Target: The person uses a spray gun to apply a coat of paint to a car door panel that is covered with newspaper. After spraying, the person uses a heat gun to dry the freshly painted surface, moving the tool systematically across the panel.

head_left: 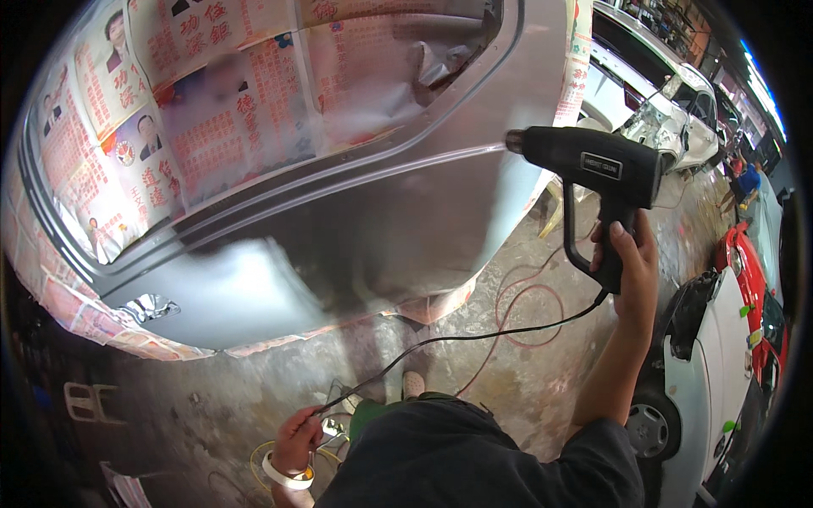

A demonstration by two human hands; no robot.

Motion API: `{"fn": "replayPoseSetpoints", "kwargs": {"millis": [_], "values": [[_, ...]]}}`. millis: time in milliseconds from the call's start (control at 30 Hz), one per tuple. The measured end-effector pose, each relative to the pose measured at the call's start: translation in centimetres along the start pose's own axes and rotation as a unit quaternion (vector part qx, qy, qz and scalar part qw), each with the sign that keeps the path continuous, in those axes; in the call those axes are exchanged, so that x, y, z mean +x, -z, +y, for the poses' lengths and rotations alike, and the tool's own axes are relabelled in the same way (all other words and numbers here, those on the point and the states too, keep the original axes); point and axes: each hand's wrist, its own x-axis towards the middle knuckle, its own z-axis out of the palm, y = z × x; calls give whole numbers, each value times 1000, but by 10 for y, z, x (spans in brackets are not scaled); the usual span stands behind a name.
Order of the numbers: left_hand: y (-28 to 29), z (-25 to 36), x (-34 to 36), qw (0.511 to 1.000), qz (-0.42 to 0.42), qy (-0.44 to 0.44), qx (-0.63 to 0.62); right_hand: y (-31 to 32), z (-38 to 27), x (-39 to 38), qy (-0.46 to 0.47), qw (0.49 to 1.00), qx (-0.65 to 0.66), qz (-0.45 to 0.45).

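Note:
My right hand [638, 267] is wrapped round the grip of a black heat gun [584, 159], held up at the right. The gun's nozzle points left at the raised crease lines of a grey car body panel [406, 224]; from here I cannot tell whether it touches. A black power cord [474, 338] drops from the grip and sweeps left across my front. Low at the left, my left hand [296, 438] is closed round that cord. Printed masking paper [241, 110] covers the area above the panel and wraps its lower edge.
A pinkish hose [538, 315] lies looped on the concrete floor [508, 372]. At the right stand a white car part with a wheel [650, 430] and a red car [742, 254]. Farther back is a damaged white car [677, 118]. A yellow hose [261, 466] lies near my left hand.

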Motion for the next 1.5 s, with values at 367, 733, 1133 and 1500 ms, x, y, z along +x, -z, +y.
{"fn": "replayPoseSetpoints", "kwargs": {"millis": [367, 733, 1133, 1500], "values": [[28, 2, -4, 997, 18, -60, 53, 42, 42, 20, 8, 976, -64, 207], [80, 3, -22, 994, 53, -32, 94, -44, 23, -24, -23, 995, -36, 95], [221, -28, -77, 993, 72, -49, 75, -226, -14, -122, -49, 998, -30, -34], [340, -88, -125, 994, 91, -54, 18, -406, -26, -208, -59, 985, 2, -162]]}}
